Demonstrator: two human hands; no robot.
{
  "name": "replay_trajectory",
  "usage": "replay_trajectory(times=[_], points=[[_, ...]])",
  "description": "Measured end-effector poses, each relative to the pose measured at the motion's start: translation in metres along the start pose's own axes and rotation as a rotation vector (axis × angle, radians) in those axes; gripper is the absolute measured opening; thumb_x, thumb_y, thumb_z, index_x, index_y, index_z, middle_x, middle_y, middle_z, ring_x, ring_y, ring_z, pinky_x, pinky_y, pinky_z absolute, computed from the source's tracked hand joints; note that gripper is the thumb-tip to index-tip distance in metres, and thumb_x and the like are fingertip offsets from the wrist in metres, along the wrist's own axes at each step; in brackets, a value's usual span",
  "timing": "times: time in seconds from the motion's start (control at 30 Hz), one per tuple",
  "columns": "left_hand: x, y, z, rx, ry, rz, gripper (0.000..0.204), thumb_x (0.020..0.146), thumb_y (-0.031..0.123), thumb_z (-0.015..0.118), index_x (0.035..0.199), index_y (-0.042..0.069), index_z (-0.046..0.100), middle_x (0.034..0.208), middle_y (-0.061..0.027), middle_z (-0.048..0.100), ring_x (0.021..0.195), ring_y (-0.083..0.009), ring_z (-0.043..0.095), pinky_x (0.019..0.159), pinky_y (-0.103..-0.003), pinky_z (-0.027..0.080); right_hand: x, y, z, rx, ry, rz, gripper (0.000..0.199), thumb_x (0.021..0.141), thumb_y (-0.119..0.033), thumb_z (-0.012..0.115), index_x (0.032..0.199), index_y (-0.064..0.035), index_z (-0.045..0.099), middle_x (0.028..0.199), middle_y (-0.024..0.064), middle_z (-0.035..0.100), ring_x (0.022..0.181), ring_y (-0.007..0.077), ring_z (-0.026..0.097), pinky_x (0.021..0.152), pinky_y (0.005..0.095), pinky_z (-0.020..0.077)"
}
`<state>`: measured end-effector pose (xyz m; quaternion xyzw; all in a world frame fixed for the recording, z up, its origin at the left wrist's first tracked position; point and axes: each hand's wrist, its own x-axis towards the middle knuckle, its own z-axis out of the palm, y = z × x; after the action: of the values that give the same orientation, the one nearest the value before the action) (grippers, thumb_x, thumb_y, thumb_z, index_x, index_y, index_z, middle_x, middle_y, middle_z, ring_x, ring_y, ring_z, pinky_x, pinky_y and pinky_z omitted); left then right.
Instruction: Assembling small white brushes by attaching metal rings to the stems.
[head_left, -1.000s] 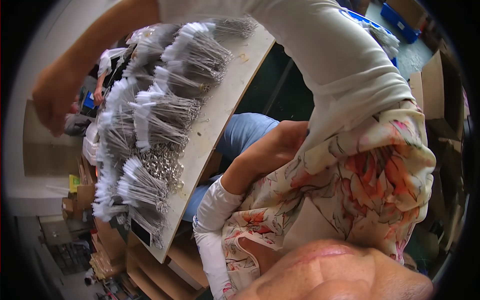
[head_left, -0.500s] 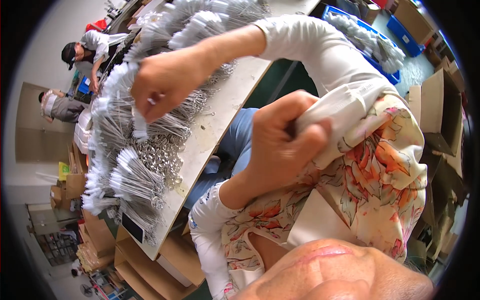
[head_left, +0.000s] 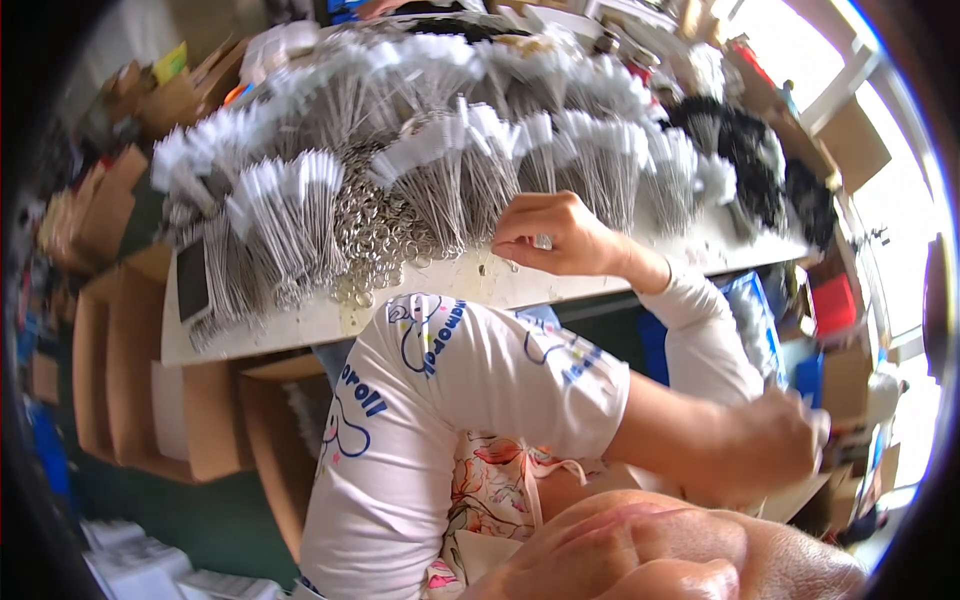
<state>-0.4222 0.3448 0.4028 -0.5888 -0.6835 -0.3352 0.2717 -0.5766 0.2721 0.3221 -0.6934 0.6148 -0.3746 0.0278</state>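
Observation:
My right hand is at the near edge of the white table, fingers curled into a pinch. Any object inside the pinch is too hidden to name. Just beyond it stand bundles of thin wire-handled brushes with white bristle ends pointing away and looped ends toward me. Beside them spreads a heap of small metal rings. My left arm, in a white printed sleeve, crosses my body. My left hand is closed and blurred, out to the right beyond my right upper arm; what it holds, if anything, cannot be seen.
A dark flat phone-like slab lies at the table's left end. Open cardboard boxes stand below it on the left. Black bristly bundles sit at the right end, and a blue crate is below the table's right side.
My view has swung round, bringing the table across the top. My left hand has left the white cloth on my right arm and moved right. My right hand has drawn back toward the table's near edge.

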Motion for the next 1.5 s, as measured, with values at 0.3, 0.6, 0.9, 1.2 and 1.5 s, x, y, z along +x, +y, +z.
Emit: replay_trajectory(times=[0.3,0.6,0.9,1.2,1.5], points=[[-0.057,0.013,-0.044,-0.393,0.039,0.191,0.020,0.070,0.014,0.062,0.075,-0.001,0.050,0.067,-0.0106,0.054,0.055,-0.0205,0.061,0.044,-0.031,0.048,-0.002,0.024,-0.040,-0.196,0.024,0.032,0.008,0.077,0.000,0.066,0.084,-0.0028,0.068,0.080,0.0067,0.065,0.068,0.0132,0.063,0.055,0.0241,0.0524],[-0.181,-0.045,-0.035,-0.049,-0.187,-0.357,0.015,0.074,0.011,0.059,0.085,0.005,0.052,0.082,-0.0121,0.048,0.065,-0.0292,0.057,0.056,-0.036,0.051,-0.003,0.046,-0.125,0.269,0.458,0.303,0.020,0.090,-0.013,0.053,0.095,0.0033,0.064,0.077,0.0050,0.061,0.065,0.0109,0.053,0.061,0.0244,0.0428],[-0.336,-0.012,-0.179,-0.013,0.282,-1.347,0.011,0.080,0.010,0.066,0.089,0.006,0.061,0.078,-0.0008,0.061,0.068,-0.0072,0.057,0.060,-0.023,0.048,-0.093,0.072,0.031,0.767,0.423,0.906,0.019,0.088,-0.016,0.060,0.096,0.0014,0.062,0.082,0.0045,0.063,0.066,0.0102,0.056,0.058,0.0242,0.0433],[-0.485,-0.140,-0.418,0.646,0.499,-1.611,0.019,0.085,0.010,0.059,0.100,-0.003,0.062,0.087,-0.0102,0.068,0.070,-0.0142,0.065,0.060,-0.026,0.053,0.067,0.147,-0.050,0.277,0.202,0.531,0.026,0.088,-0.011,0.058,0.113,-0.0040,0.061,0.079,-0.0006,0.060,0.063,0.0056,0.053,0.055,0.0212,0.0440],[-0.489,-0.228,-0.426,1.230,-0.291,-2.146,0.034,0.080,0.035,0.062,0.096,0.005,0.067,0.104,-0.0176,0.065,0.100,-0.0370,0.061,0.083,-0.045,0.049,0.210,0.307,-0.039,-0.147,0.006,0.652,0.027,0.088,-0.030,0.058,0.091,-0.0047,0.066,0.070,0.0013,0.064,0.060,0.0110,0.060,0.054,0.0241,0.0489]])
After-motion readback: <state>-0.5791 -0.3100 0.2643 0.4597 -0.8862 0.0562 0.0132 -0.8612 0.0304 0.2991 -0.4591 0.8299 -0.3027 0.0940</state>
